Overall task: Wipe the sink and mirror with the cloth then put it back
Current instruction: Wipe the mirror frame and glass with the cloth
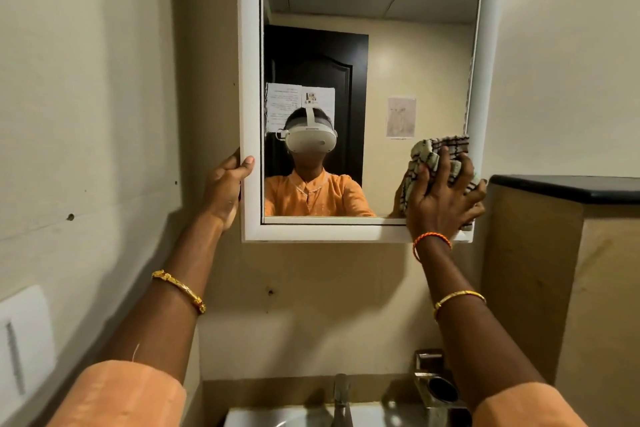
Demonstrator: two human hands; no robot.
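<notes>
**Two hands on the mirror, cloth at its lower right corner**

One bunched checked cloth [437, 173] sits under your right hand [441, 196], pressed against the glass at the lower right corner of the mirror [381, 62]. Your fingers are spread and curled over it, gripping it as a wad. As a crumpled lump it has no clear long axis; it looks a little taller than wide, with one folded edge sticking up and to the right towards the frame [250, 45].

Your left hand [227, 185] is closed around the frame's left edge, thumb on the front, steadying it.

Risks from here, as I judge them: the mirror appears to stand out from the wall like a cabinet door, so a hard push at the right corner could swing or rattle it if your left grip loosens. A wad this tight touches little glass, so you may leave streaks or miss the upper part, which is a long reach. A loose corner could slip free and drop towards the tap [341, 395] and sink [277, 418] below.
</notes>
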